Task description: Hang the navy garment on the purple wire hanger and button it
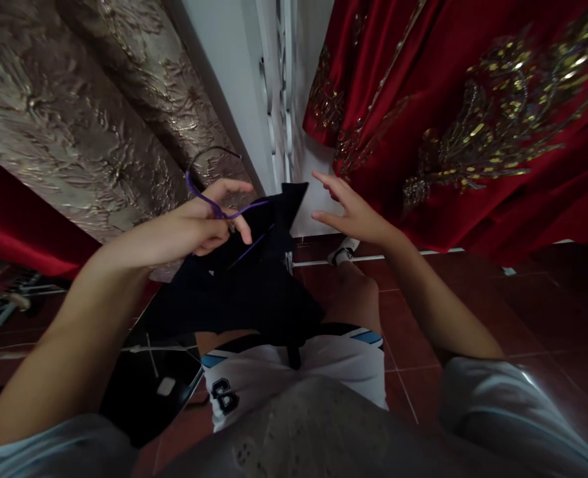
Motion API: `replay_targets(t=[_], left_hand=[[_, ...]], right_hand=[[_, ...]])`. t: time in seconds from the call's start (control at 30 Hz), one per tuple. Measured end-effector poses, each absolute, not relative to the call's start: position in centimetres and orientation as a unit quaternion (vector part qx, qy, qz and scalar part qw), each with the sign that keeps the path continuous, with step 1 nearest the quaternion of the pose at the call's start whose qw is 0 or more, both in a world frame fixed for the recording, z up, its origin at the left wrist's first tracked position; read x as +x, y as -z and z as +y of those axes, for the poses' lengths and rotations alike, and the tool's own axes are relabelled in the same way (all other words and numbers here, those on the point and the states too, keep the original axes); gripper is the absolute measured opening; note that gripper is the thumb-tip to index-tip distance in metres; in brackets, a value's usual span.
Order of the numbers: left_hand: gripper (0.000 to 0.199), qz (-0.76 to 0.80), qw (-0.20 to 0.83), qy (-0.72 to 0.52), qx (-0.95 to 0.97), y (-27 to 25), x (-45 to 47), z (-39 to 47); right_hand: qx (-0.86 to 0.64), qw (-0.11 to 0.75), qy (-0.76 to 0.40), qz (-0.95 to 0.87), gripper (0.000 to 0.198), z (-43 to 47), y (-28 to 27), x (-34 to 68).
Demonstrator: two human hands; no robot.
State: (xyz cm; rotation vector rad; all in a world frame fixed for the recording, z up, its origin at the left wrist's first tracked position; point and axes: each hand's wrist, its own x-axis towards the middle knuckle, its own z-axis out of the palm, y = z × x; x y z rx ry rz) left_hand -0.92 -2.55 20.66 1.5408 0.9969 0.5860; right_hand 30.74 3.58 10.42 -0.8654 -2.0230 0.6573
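My left hand is closed around a thin purple clothes hanger, gripping it near the hook. The hook curves up above my knuckles. A dark, nearly black garment hangs from the hanger over my lap, and parts of the purple wire show against it. One pointed corner of the cloth sticks up between my two hands. To the right, my right hand is held in the air with thumb and fingers apart, touching nothing. The garment's exact kind cannot be made out.
Red satin cloth with gold sequins hangs at right. Beige textured fabric hangs at left. Between them stands a white surface with a narrow metal strip. Below are a red tiled floor and a black glossy surface.
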Motion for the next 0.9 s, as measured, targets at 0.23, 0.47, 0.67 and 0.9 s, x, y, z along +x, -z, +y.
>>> replay_targets(t=[0.23,0.47,0.67,0.9], left_hand=[[0.099,0.345,0.296,-0.456,0.766,-18.5,-2.9,6.1],[0.050,0.318,-0.113,-0.592,0.732,-16.7,0.3,5.5],[0.031,0.300,-0.137,-0.380,0.864,-11.8,2.2,2.0],[0.053,0.487,-0.059,-0.169,0.855,-8.9,3.7,1.2]], right_hand=[[-0.368,0.495,-0.417,-0.668,0.050,7.6,-8.9,31.8],[-0.348,0.634,-0.344,-0.599,0.065,13.5,-13.0,32.7],[-0.334,0.665,-0.349,-0.569,0.072,13.4,-14.3,31.3],[-0.378,0.611,-0.276,-0.639,0.078,12.8,-15.2,32.6]])
